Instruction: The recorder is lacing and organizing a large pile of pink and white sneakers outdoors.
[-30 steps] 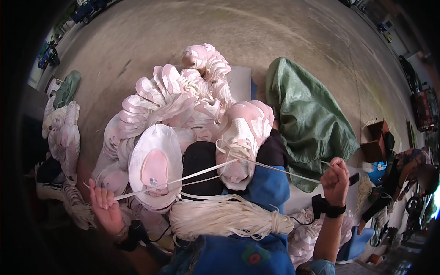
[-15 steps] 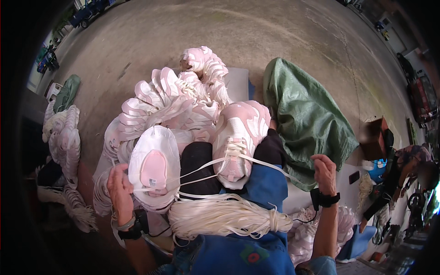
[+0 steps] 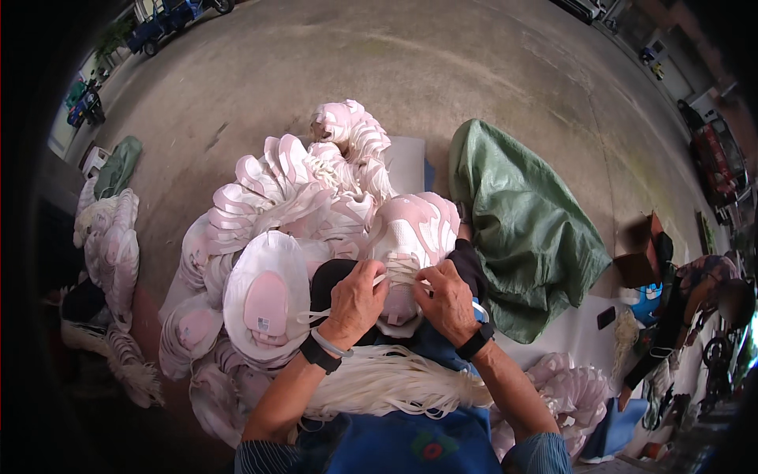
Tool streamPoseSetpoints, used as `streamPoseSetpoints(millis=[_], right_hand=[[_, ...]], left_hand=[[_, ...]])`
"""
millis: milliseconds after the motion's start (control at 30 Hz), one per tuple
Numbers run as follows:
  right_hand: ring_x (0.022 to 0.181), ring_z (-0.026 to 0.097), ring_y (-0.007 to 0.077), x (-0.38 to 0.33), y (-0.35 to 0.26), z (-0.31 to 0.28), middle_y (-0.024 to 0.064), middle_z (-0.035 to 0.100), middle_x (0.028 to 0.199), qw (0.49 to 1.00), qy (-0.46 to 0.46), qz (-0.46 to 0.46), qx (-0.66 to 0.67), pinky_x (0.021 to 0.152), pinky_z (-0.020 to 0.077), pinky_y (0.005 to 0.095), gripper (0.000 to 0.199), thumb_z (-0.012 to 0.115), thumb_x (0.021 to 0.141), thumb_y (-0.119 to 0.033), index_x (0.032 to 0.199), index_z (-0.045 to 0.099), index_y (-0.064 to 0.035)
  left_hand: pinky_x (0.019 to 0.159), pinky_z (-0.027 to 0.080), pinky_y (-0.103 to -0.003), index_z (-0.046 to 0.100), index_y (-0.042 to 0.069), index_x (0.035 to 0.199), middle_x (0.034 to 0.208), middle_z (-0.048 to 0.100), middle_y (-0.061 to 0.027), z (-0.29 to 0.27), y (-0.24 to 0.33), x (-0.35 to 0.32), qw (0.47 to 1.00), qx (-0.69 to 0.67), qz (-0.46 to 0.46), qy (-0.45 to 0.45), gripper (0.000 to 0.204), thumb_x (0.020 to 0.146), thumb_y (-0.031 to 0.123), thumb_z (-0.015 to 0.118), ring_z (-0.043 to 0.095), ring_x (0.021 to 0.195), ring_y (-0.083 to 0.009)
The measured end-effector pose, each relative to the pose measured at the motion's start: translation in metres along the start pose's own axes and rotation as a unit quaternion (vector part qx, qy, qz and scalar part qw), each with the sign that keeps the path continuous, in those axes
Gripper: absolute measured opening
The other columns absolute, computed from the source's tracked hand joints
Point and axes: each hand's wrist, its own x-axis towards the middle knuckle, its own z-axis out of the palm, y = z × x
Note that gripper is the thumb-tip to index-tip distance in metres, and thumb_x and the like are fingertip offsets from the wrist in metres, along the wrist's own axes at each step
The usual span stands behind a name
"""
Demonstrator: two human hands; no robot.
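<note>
Nearest: cream lace bundle (image 3: 395, 383) across the lap, just below the fingers. Left hand (image 3: 357, 304): fingers narrow, pinching white lace (image 3: 312, 317). Right hand (image 3: 448, 302): same, narrow grip on lace. Pink-and-white shoe upper (image 3: 407, 237) sits between and just beyond both sets of fingertips, partly laced. Left of the left fingers: white-lined upper (image 3: 292, 296), opening facing up. Past the fingers, left: fanned pile of uppers (image 3: 245, 193). Beyond the right fingers, to the right: crumpled green sheet (image 3: 525, 229). Farthest ahead: bare concrete (image 3: 379, 47).

Left grip (image 3: 358, 302) pinches white lace (image 3: 380, 279).
</note>
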Motion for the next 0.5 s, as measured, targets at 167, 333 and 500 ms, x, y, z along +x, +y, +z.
streamPoseSetpoints(millis=[167, 333, 500], right_hand=[[0.073, 0.061, 0.0374, -0.002, 0.004, -0.005, 0.0159, 0.056, 0.089, 1.0, -0.011, -0.016, -0.011, 0.062, 0.0497, 0.0459, 0.015, 0.065, 0.079, -0.015, 0.09, 0.06, -0.0058], [0.073, 0.061, 0.0382, -0.004, 0.005, 0.012, 0.0154, 0.055, 0.086, 1.0, -0.001, 0.001, -0.028, 0.061, 0.0498, 0.0475, 0.013, 0.065, 0.08, -0.016, 0.086, 0.058, -0.0066], [0.066, 0.061, 0.0422, -0.005, 0.009, 0.028, 0.0212, 0.055, 0.09, 0.999, -0.013, -0.034, 0.007, 0.057, 0.0499, 0.0496, 0.012, 0.057, 0.083, -0.013, 0.089, 0.054, -0.0024]], left_hand=[[0.069, 0.05, -0.042, 0.056, 0.002, 0.097, 0.091, 0.062, -0.0159, 0.004, 0.007, 0.008, 1.0, 0.009, 0.023, -0.017, 0.023, 0.078, 0.006, 0.068, 0.061, 0.084, -0.0377], [0.061, 0.05, -0.046, 0.055, 0.006, 0.101, 0.09, 0.056, -0.0154, 0.004, 0.006, 0.003, 0.993, 0.071, 0.095, -0.014, 0.023, 0.08, 0.005, 0.064, 0.062, 0.076, -0.0381], [0.072, 0.046, -0.048, 0.052, 0.0, 0.101, 0.094, 0.056, -0.0215, 0.01, -0.005, -0.006, 0.994, 0.076, 0.074, -0.036, 0.021, 0.082, 0.003, 0.059, 0.057, 0.086, -0.0427]])
